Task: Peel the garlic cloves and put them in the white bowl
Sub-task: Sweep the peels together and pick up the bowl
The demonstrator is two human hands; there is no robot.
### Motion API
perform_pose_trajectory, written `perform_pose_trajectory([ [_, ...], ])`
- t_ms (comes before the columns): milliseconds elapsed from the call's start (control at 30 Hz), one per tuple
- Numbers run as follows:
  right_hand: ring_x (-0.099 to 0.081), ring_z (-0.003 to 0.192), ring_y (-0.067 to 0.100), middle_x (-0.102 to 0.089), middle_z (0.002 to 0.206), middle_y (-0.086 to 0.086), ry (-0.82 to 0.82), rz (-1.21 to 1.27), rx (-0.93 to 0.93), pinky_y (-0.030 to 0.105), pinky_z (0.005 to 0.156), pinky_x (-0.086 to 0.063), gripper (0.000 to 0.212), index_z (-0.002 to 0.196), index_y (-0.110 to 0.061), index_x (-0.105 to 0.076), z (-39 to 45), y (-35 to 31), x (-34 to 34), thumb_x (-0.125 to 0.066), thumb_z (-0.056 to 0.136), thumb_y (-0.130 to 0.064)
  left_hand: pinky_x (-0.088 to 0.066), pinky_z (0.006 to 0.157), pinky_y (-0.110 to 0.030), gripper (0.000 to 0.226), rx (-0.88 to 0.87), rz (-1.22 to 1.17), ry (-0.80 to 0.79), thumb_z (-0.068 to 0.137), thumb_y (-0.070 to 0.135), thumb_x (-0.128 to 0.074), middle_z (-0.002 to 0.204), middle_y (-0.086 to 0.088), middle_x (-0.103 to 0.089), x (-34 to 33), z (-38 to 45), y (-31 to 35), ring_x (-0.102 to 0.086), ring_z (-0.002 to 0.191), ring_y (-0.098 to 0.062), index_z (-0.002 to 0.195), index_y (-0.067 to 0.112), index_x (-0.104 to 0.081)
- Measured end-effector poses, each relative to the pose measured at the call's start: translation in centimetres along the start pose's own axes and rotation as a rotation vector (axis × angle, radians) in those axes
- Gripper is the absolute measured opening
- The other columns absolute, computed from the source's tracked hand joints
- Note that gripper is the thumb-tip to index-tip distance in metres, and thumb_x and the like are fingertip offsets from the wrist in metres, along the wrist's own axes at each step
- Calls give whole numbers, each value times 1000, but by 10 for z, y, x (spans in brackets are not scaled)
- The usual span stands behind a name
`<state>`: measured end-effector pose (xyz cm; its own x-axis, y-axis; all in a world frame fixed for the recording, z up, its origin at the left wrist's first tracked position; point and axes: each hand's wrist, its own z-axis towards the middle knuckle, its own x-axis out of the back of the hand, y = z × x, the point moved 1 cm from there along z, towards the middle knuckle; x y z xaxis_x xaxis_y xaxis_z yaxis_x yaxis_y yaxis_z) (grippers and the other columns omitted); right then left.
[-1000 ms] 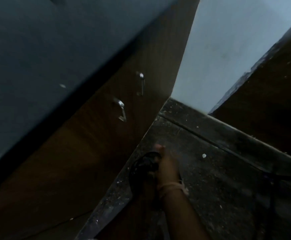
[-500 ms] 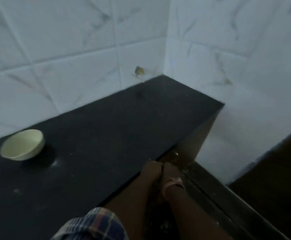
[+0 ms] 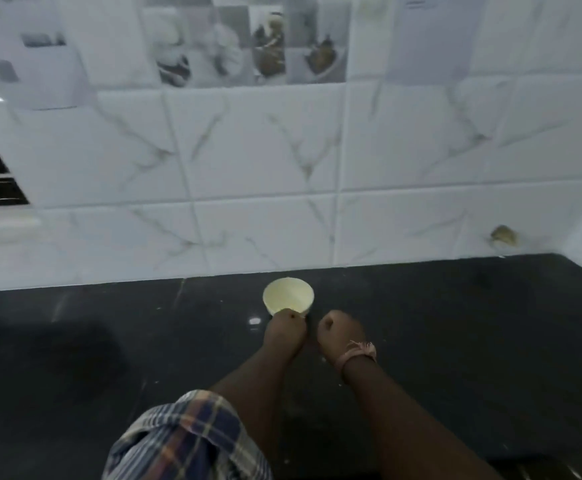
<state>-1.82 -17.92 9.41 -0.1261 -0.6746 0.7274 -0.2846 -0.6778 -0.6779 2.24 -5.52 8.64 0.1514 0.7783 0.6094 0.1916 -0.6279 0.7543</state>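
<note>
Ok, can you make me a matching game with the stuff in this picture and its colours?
Things:
1. bowl
2. countertop
3. sleeve
4. wristband

Colours:
A. pink
B. black
C. checked blue, with orange and pale lines
D. creamy white

Pairs: 1-D, 2-B, 3-C, 4-A
</note>
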Motion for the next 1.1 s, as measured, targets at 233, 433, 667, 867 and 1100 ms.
perform_pose_trajectory([
  [233,-75,63,26,-74,90,13,-42,283,-310,35,66,-60,39,101,-9,-66,99,-17,-87,-54,91,-45,-60,88,-50,36,212,-284,62,83,35,-57,99,-21,-74,29,116,-78,-71,91,-36,95,5,-73],
  [433,-71,96,39,-66,121,18,46,382,-437,52,87,-59,66,120,-6,-59,163,22,-139,-56,81,-60,-63,78,-42,49,294,-401,105,96,50,-60,106,-13,-69,11,162,-83,-68,75,-24,119,8,-62],
  [667,-57,98,32,-56,135,14,-42,676,-458,45,68,-63,47,140,-9,-52,164,1,-128,-54,95,1,-64,69,-42,35,312,-439,150,87,6,-62,95,-8,-71,-3,160,-84,-71,73,-23,120,14,-69],
  [867,-65,95,35,-61,110,7,-36,499,-453,53,80,-61,40,108,-24,-46,115,15,-121,-59,70,-19,-63,73,-38,44,381,-381,251,73,24,-67,94,0,-74,-13,99,-86,-73,80,-21,116,17,-72],
  [1100,-66,104,42,-59,126,17,-191,406,-562,51,83,-60,61,126,-10,-44,71,48,-122,-56,67,-21,-46,76,-28,33,454,-263,292,85,20,-63,100,-5,-73,-28,21,-86,-67,96,-29,115,21,-75],
])
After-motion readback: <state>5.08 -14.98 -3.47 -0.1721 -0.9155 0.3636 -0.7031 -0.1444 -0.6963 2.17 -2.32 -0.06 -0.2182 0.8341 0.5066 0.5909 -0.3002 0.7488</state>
